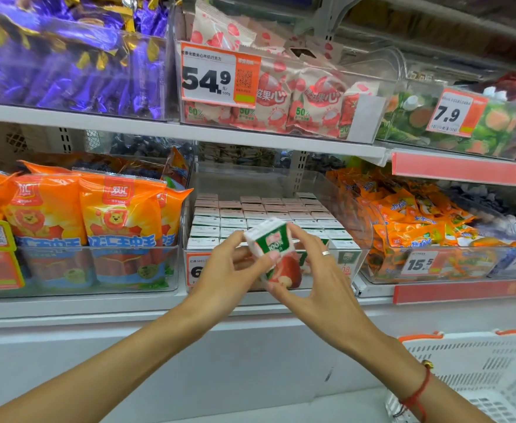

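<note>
Small juice carton, white and green with a red apple print, held tilted in the air just in front of the middle bin on the lower shelf. Both hands are on it. Left hand grasps the carton's left side, thumb and fingertips pinching near the top edge. Right hand wraps it from the right, fingers curled over the top corner, thumb pressed on the front face; a ring shows on one finger, and a red string bracelet sits on that wrist.

Directly behind the carton: clear bin packed with rows of matching cartons, tops up. A price tag on the bin's front is mostly hidden by the hands.

Left of that, a bin of orange sausage packs with a lion print. Right of it, a bin of small orange snack packets, tagged 15.5.

Upper shelf: purple wrapped sweets at left, pink-white lychee candy bags in the middle with a 54.9 price tag, green packets at right tagged 7.9.

White shopping basket at lower right, beside the right forearm.
</note>
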The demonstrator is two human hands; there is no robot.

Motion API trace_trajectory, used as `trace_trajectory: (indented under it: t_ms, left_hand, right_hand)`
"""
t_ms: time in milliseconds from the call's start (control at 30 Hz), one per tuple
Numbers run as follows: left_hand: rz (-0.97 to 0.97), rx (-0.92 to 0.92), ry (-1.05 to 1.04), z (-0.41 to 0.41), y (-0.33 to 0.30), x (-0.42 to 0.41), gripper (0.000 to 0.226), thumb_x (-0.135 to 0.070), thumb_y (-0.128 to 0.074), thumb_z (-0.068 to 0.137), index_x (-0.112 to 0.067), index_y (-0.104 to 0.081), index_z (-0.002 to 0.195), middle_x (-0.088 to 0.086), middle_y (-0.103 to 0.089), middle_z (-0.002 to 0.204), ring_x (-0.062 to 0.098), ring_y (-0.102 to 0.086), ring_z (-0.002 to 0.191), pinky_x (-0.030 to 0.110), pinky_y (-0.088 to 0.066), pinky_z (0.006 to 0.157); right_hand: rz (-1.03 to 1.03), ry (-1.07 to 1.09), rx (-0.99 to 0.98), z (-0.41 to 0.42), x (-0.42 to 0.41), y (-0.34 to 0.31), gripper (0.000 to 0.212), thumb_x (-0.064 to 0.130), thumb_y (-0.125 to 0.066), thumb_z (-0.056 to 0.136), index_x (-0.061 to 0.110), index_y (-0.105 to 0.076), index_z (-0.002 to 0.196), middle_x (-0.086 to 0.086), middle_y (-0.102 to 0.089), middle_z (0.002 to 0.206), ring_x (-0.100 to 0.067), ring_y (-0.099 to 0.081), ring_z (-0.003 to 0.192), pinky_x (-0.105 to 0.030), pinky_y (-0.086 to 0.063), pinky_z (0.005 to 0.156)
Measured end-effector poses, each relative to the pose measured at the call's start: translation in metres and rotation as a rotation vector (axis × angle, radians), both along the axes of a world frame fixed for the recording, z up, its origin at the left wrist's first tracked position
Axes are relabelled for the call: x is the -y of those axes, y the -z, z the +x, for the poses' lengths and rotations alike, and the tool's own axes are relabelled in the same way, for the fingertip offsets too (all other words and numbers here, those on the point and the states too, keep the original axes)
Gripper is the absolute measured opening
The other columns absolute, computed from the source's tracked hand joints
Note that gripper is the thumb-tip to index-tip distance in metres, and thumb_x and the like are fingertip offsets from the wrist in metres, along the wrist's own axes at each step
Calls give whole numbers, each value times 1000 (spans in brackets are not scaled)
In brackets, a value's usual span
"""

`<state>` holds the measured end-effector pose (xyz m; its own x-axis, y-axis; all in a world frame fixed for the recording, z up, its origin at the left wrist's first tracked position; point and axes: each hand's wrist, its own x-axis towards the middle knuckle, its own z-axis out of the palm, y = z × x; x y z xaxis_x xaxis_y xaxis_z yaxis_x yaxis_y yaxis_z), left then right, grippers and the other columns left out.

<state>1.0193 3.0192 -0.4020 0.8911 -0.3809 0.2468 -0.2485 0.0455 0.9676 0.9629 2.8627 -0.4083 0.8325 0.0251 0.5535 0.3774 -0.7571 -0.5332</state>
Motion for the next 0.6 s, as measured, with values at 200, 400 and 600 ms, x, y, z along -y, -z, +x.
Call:
trace_trajectory:
  t_ms: [200,400,600]
  left_hand:
    - [148,357,24,10,-7,18,41,-55,-64,83,-40,-60,122,-26,-65,117,-5,-61,107,30,-55,88]
    - [949,849,-177,44,6,4,52,-57,-29,98,-38,-35,146,-13,-33,155,8,-26,142,29,-17,116]
    - [1042,897,-127,54,26,-7,52,-56,-28,100,-36,-28,149,-10,-32,155,12,-28,142,30,-20,115]
  right_hand:
    - [101,77,191,12,14,-8,92,38,-75,75,47,-19,148,37,-57,106,-2,-65,90,-27,-58,76]
    - [442,251,329,43,63,-15,74,6,-79,76,32,-39,132,9,-52,123,-12,-59,107,-20,-55,79]
    - [335,325,135,64,78,7,64,20,-78,80,22,-44,134,1,-53,124,-19,-55,114,-39,-53,92]
